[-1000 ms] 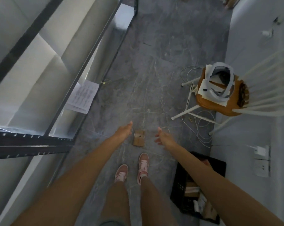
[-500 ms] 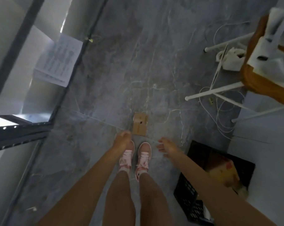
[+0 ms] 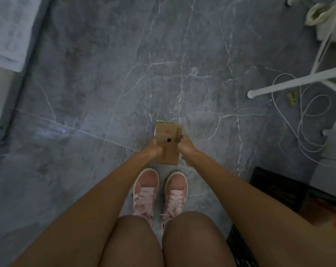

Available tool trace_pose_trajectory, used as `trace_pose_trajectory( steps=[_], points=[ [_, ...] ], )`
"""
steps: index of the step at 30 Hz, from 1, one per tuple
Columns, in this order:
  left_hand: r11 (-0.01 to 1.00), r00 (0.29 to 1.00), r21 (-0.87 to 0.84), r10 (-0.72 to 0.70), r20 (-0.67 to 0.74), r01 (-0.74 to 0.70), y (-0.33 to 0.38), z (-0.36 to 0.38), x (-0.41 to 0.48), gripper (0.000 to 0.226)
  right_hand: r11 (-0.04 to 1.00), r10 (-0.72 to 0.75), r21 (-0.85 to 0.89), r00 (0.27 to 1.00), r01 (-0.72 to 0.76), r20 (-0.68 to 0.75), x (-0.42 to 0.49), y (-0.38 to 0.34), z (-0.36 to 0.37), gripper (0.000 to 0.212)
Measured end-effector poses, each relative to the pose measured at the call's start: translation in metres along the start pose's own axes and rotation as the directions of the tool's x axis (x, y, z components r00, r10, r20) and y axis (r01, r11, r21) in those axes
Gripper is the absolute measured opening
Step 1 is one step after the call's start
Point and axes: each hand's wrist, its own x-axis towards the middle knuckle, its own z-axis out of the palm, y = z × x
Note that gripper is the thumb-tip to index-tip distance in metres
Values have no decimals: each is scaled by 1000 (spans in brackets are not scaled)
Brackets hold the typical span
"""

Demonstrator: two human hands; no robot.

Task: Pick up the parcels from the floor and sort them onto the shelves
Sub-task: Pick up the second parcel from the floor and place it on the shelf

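A small brown cardboard parcel (image 3: 168,140) with orange print and a dark spot sits low over the grey marble floor, just ahead of my pink shoes. My left hand (image 3: 153,148) grips its left side. My right hand (image 3: 185,146) grips its right side, fingers over the top edge. I cannot tell whether the parcel still touches the floor. The shelves show only as a dark frame edge (image 3: 23,78) along the left.
A black crate (image 3: 279,191) with a box inside stands at my right. White chair legs (image 3: 298,82) and loose white cables (image 3: 306,116) lie to the right. A sheet of paper (image 3: 7,33) rests on the low shelf at upper left.
I have bent down much closer to the floor. Both hands moved from apart, above my shoes, onto the two sides of the parcel and closed on it.
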Motion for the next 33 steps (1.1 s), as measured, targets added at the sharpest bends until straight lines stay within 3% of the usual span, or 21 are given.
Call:
trace_pose_trajectory(
  steps=[3, 8, 11, 20, 27, 33],
  points=[
    [991, 999, -132, -1, -40, -4, 6, 0, -12, 41, 996, -35, 84, 999, 37, -36, -14, -6, -2, 54],
    [982, 993, -169, 70, -100, -86, 37, -11, -89, 37, 990, -94, 103, 995, 98, -45, -96, -47, -31, 57],
    [978, 980, -154, 114, -164, -140, 77, -24, -154, 38, 977, -142, 144, 982, 160, -125, -158, -77, -49, 57],
    [873, 861, -192, 364, -355, -448, 186, -80, -344, 35, 895, -262, 308, 939, 323, -223, -364, -192, -94, 44],
    [649, 616, -132, 609, -500, -749, 328, -152, -496, 37, 699, -553, 328, 772, 635, -314, -535, -333, -131, 43],
    [345, 309, -43, 772, -556, -938, 410, -190, -664, 39, 387, -769, 213, 442, 897, -462, -727, -419, -156, 36]
  ],
)
